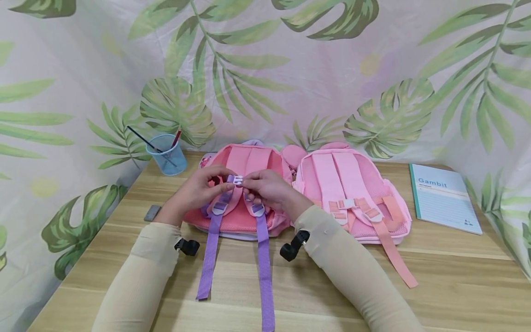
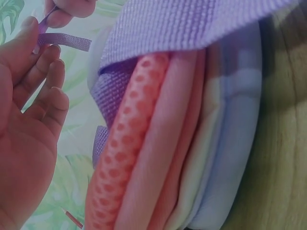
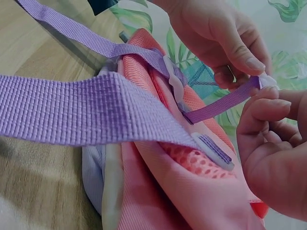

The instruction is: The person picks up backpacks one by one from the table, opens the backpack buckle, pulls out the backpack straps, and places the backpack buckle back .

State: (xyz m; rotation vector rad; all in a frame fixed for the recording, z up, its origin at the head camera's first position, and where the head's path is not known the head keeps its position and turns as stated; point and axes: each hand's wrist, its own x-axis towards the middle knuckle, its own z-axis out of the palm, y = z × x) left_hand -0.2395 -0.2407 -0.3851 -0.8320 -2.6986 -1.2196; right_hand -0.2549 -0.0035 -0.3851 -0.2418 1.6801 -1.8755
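A coral-pink backpack (image 1: 236,226) lies on the table with its straps facing up. Over it, both hands meet at a small white side-release buckle (image 1: 238,180) on a purple chest strap (image 3: 225,103). My left hand (image 1: 203,186) pinches the buckle's left side between thumb and index finger. From the right, my right hand (image 1: 271,188) pinches its other end, with the remaining fingers curled in. Two long purple webbing straps (image 1: 264,263) run from white adjusters (image 1: 218,208) toward the near table edge. In the left wrist view, purple webbing (image 2: 158,33) covers part of the backpack's side.
A light pink backpack (image 1: 352,184) lies close on the right, its white chest buckle (image 1: 347,203) joined. Farther right is a notebook (image 1: 445,196). A blue mesh pen cup (image 1: 168,157) with pencils stands back left, and a small grey block (image 1: 152,213) lies near the left wrist.
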